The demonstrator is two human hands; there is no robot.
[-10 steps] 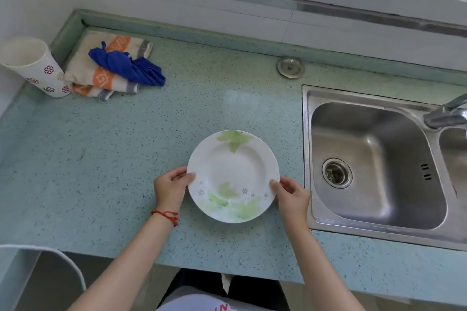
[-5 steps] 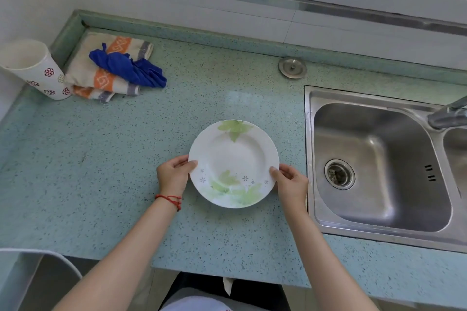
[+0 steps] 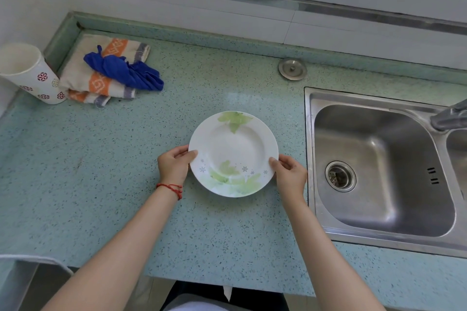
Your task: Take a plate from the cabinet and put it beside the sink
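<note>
White plate (image 3: 233, 153) bare | left hand (image 3: 173, 165), right hand (image 3: 290, 175) pinching rim | sink (image 3: 379, 169) bare

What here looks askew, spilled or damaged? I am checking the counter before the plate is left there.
Nothing serious. The plate looks whole and level beside the sink. Only the blue cloth lies crumpled on the folded towel, and the sink stopper sits out on the counter.

a home kitchen: speckled countertop (image 3: 101, 184), steel sink (image 3: 379, 171), folded dish towels (image 3: 83, 76).
</note>
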